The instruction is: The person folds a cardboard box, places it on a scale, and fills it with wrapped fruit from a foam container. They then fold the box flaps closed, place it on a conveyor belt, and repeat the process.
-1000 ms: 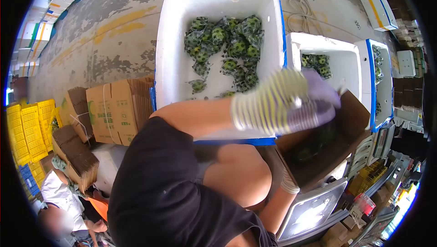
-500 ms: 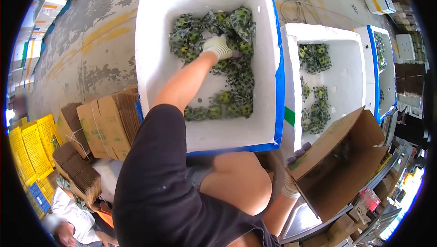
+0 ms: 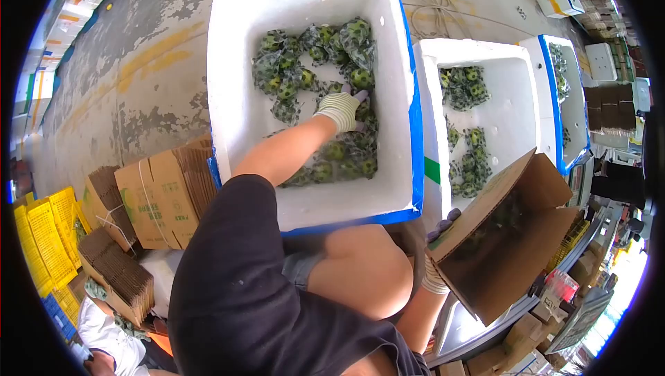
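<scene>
My left hand (image 3: 339,109), in a striped white glove with greyish-purple fingertips, is inside a large white foam box (image 3: 242,106). Its fingers spread over bags of round green fruit (image 3: 360,78), fingertips right at the plastic. Rows of these clear, dark-flecked bags lie along the box floor, some hidden behind my forearm. At the lower right, my right hand (image 3: 435,272), gloved the same way, grips the near side of an open brown cardboard box (image 3: 464,230). The carton is tilted, its mouth facing right, and dark green shapes show in its shadowed inside.
A second foam box (image 3: 429,127) with bagged fruit stands to the right, and a third (image 3: 551,99) beyond it. Bundled flat cartons (image 3: 156,196) and yellow crates (image 3: 52,230) are on the left. A person (image 3: 107,334) in white is at the lower left.
My left hand has moved down and slightly right over the bags, and its fingers look more spread. The carton in my right hand has shifted slightly left and up. The whole view has shifted a little.
</scene>
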### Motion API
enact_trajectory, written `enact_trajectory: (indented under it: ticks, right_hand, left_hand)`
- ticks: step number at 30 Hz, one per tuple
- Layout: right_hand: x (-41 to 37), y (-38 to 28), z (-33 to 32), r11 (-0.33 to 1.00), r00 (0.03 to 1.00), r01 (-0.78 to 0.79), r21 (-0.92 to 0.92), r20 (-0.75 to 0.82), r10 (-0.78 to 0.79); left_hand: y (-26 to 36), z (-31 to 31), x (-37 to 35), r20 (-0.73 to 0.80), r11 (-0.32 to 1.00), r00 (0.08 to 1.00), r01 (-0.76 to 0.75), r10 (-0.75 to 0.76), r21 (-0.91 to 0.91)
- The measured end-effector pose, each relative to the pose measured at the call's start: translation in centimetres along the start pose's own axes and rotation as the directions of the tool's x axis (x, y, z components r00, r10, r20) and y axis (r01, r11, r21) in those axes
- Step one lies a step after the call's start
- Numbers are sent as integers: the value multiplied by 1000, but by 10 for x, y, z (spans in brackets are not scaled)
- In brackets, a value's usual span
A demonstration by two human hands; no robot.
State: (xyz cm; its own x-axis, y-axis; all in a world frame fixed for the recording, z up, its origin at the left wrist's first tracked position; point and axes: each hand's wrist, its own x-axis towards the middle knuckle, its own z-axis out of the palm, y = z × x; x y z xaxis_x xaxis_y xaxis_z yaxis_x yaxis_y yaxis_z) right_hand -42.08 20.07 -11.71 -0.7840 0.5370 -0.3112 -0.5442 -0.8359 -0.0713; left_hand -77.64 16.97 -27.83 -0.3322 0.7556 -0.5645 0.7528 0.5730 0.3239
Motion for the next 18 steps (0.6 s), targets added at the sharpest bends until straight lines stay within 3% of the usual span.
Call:
enact_trajectory:
  ticks: [2, 4, 6, 7, 8, 9, 10, 11, 12, 14, 15, 16, 17, 18]
  right_hand:
    - [-7, 5, -11, 998, 997, 43, -50, 71, -39]
    - [-17, -7, -41, 997, 992, 69, -46, 111, -63]
    - [-35, -13, -46, 994, 987, 111, -2, 116, -110]
    - [-41, -13, -43, 991, 984, 133, 19, 119, -134]
    - [-52, -14, -46, 977, 975, 212, 39, 61, -214]
    - [-58, -6, -30, 970, 964, 245, 7, 110, -244]
    - [-63, 2, -13, 960, 949, 279, -22, 158, -273]
    - [-75, 4, -6, 971, 968, 233, 45, 87, -236]
    - [-86, 5, -6, 963, 962, 262, 61, 66, -266]
    - [-110, 10, -16, 931, 931, 361, 53, 46, -363]
    - [-123, 12, -20, 910, 909, 412, 49, 47, -414]
    - [-138, 15, -25, 887, 887, 458, 51, 39, -460]
    - [-152, 19, -30, 865, 864, 500, 46, 35, -502]
    - [-164, 22, -35, 846, 846, 531, 48, 29, -533]
  left_hand:
    - [17, 12, 8, 46, 1000, 999, -26, 27, -13]
    - [20, 24, 23, 68, 996, 997, 49, -44, -77]
    - [22, 24, 17, 59, 975, 995, 85, -74, -207]
    - [13, 28, 24, 142, 947, 988, 101, -60, -304]
    - [7, 40, 25, 106, 947, 991, 113, -85, -302]
    - [2, 41, 18, 161, 943, 986, 86, -36, -320]
    - [-7, 55, 10, 87, 926, 996, 10, 25, -378]
    - [-9, 68, 8, 188, 874, 980, 142, -59, -464]
    - [-23, 102, 9, 236, 559, 958, 106, 165, -822]
    - [23, 64, -64, 401, 477, 912, 315, 87, -820]
    - [28, 69, -70, 436, 372, 899, 389, 47, -843]
    - [31, 63, -77, 559, 232, 816, 521, 150, -822]
    - [44, 47, -92, 528, 121, 822, 514, 215, -849]
    - [50, 38, -96, 339, 11, 857, 363, 387, -932]
